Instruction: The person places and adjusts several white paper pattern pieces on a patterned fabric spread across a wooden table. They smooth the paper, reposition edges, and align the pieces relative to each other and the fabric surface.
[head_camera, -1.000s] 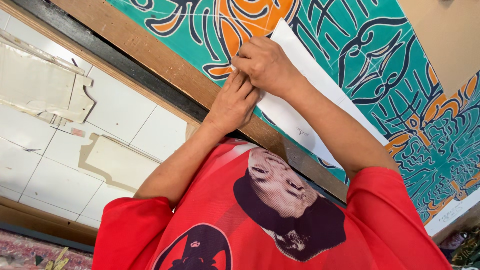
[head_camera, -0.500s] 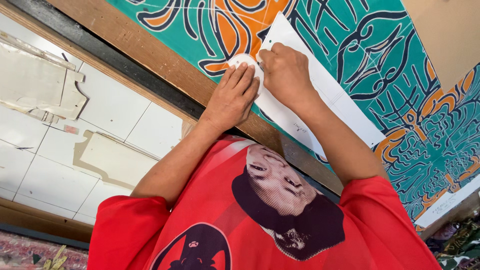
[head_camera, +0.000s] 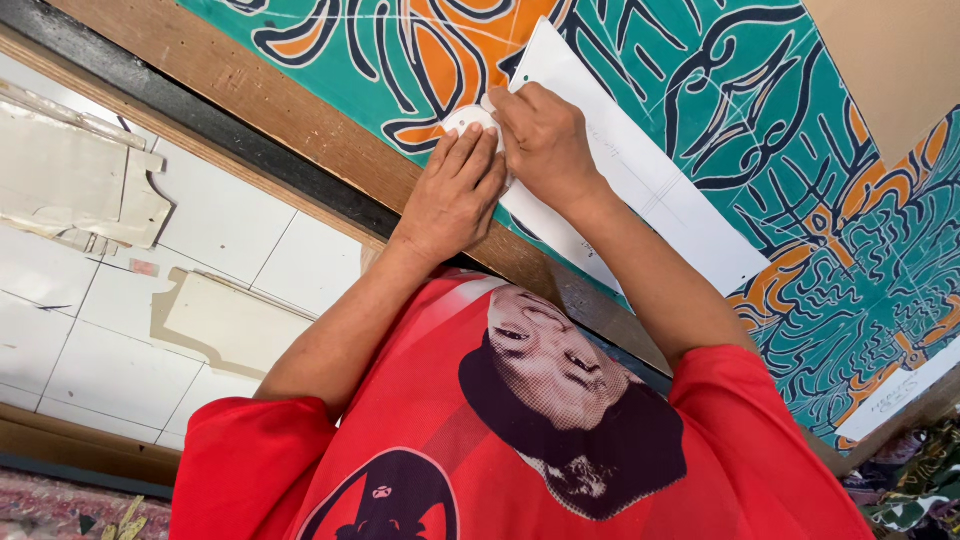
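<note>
Now a small white round piece (head_camera: 470, 119) (maybe chalk, I cannot tell) lies on the patterned cloth (head_camera: 800, 170), at the edge of a white paper pattern (head_camera: 650, 190). The left hand (head_camera: 455, 190) presses flat fingers on it. The right hand (head_camera: 545, 140) pinches it from above. Below the cloth runs a wooden table edge (head_camera: 260, 100), then a white tiled floor (head_camera: 90, 330).

Single head view, close, looking down over red shirt (head_camera: 520, 440) onto patterned cloth (head_camera: 800, 170).
</note>
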